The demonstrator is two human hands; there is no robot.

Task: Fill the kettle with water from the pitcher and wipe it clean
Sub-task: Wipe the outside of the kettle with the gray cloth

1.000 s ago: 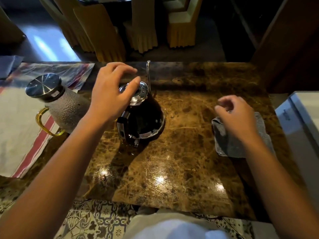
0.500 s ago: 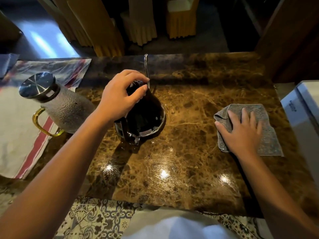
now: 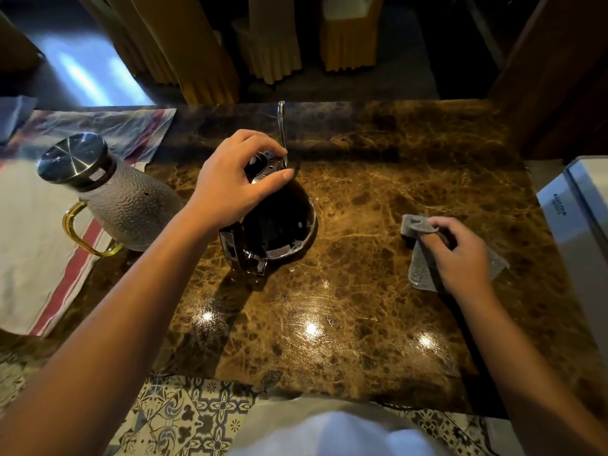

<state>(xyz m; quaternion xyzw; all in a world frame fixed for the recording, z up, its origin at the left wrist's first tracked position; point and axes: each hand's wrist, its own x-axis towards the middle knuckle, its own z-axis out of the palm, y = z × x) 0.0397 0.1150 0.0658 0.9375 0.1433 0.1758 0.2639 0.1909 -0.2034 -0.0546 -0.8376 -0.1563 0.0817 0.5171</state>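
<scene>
A dark gooseneck kettle (image 3: pixel 279 225) stands at the middle of the brown marble counter (image 3: pixel 362 307), its thin spout pointing away from me. My left hand (image 3: pixel 237 182) sits on top of it, fingers and thumb closed around the silver lid (image 3: pixel 263 166). To the left a frosted grey pitcher (image 3: pixel 131 209) with a metal cap and a gold handle rests on a striped towel. At the right my right hand (image 3: pixel 460 255) pinches a grey cloth (image 3: pixel 421 261), one corner lifted and folded over, the rest lying on the counter.
A white towel with red stripes (image 3: pixel 36 258) covers the counter's left side. A white appliance or box (image 3: pixel 579 218) stands at the right edge. Chairs in yellow covers (image 3: pixel 273 44) stand beyond the far edge. Patterned tiles (image 3: pixel 184 416) show below the near edge.
My right hand, flat on the spread cloth half a second ago, has gathered it and lifted one corner. My left hand has stayed on the kettle's lid.
</scene>
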